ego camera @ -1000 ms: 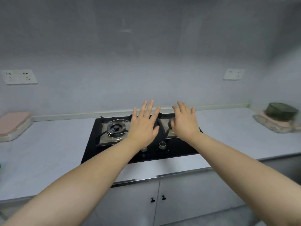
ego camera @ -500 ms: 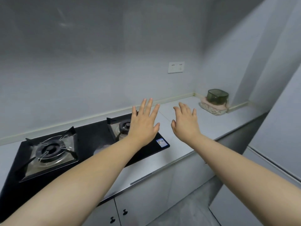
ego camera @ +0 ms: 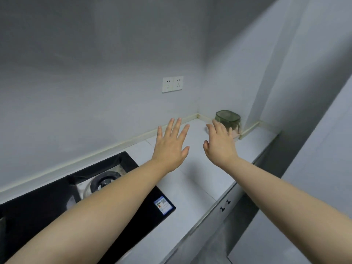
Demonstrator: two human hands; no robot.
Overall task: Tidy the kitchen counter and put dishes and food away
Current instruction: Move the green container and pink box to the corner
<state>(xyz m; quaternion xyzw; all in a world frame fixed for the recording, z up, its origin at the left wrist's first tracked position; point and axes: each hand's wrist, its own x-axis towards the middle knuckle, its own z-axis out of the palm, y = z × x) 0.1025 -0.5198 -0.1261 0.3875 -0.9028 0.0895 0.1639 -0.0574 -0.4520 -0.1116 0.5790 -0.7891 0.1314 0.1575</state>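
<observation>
I have both arms stretched out over the counter (ego camera: pixel 200 180), past the right end of the black hob (ego camera: pixel 38 212). The left grip (ego camera: pixel 170 147) is a bare hand turned palm down, with its fingers straight and fanned wide. It has hold of nothing and hangs just beyond the hob's far right corner. The right grip (ego camera: pixel 221 143) is further right of the hob. Its fingers are straight but closer together, the thumb is out to the side, and it too has nothing in it. From this angle I cannot tell whether either palm touches the counter.

The green tub (ego camera: pixel 227 118), translucent with its lid on, stands well apart from the hob, off to its right in the far corner where the two walls meet. It sits on something pink (ego camera: pixel 235 133), which the right grip mostly hides. That grip's fingertips overlap the tub's lower left edge in my view, but I cannot say whether they touch it.

On the hob, the burner (ego camera: pixel 103 181) nearest its right end is partly covered by my left forearm. A small sticker (ego camera: pixel 164 204) sits on the hob's front right corner. A white double socket (ego camera: pixel 172 84) is on the wall above and beyond the hob's right end. Two small dark knobs (ego camera: pixel 224 205) show on the cabinet doors under the counter edge, to the right of the hob.
</observation>
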